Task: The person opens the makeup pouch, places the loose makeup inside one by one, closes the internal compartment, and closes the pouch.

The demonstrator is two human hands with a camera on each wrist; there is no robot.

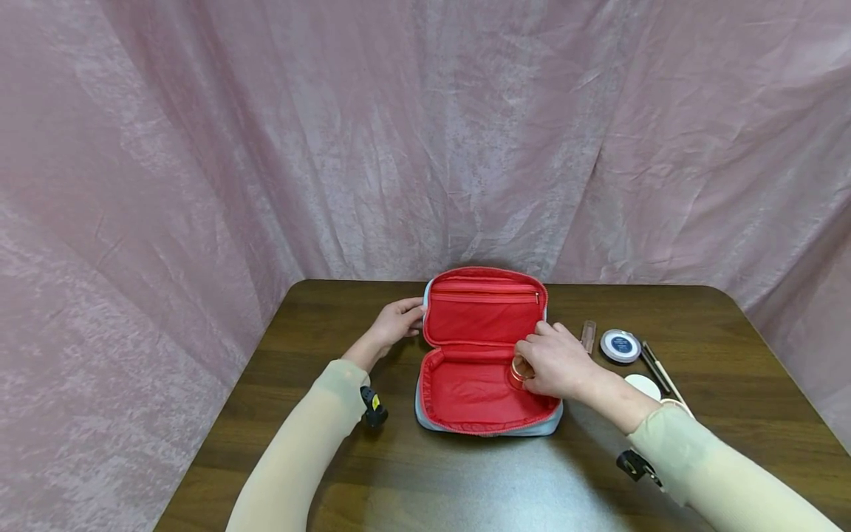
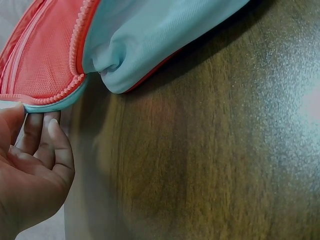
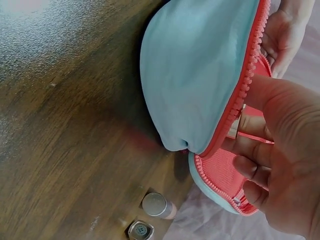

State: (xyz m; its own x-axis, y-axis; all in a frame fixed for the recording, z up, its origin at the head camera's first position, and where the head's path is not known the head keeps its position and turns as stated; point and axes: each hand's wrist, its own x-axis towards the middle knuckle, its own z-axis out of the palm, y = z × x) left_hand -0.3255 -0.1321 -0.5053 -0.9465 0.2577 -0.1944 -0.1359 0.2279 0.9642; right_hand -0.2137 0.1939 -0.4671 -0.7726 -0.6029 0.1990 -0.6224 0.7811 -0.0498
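Observation:
A cosmetic bag, light blue outside and red inside, lies unzipped on the table with its lid raised at the back. My left hand is at the lid's left edge; in the left wrist view, the thumb and fingers of that hand pinch the rim. Inside the bag's right side, my right hand holds a round gold-rimmed container by its edge. Only a sliver of its gold edge shows in the right wrist view, between thumb and fingers.
Right of the bag lie a small clear-brown tube, a round compact with a dark blue centre, a white disc partly behind the right wrist, and slim sticks. A pink curtain hangs behind the wooden table.

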